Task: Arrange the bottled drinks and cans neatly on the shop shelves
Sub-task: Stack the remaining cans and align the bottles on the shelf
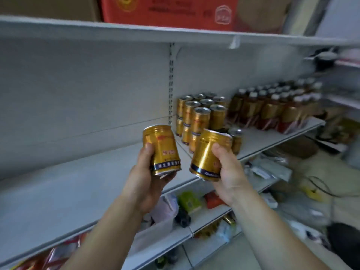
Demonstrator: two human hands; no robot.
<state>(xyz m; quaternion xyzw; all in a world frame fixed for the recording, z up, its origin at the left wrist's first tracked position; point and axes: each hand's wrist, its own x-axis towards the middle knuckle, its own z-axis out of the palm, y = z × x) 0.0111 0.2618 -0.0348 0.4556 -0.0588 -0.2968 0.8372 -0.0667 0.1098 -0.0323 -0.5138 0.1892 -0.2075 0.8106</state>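
My left hand [143, 180] grips a gold can [161, 149] with a dark blue band, held nearly upright in front of the grey shelf [78, 184]. A second gold can [208, 154] tilts to the right in my right hand [230, 172]. Both cans hover above the shelf's front edge, just left of a stacked block of matching gold cans [200, 115] standing two layers high. One lone can [236, 139] stands behind my right hand. Rows of amber bottles [276, 106] with white caps fill the shelf further right.
A red carton [169, 10] and brown boxes sit on the top shelf. The lower shelf [194, 221] holds mixed packets, a white tub [163, 217] and a green packet [190, 201]. Clutter and cables lie on the floor at the right.
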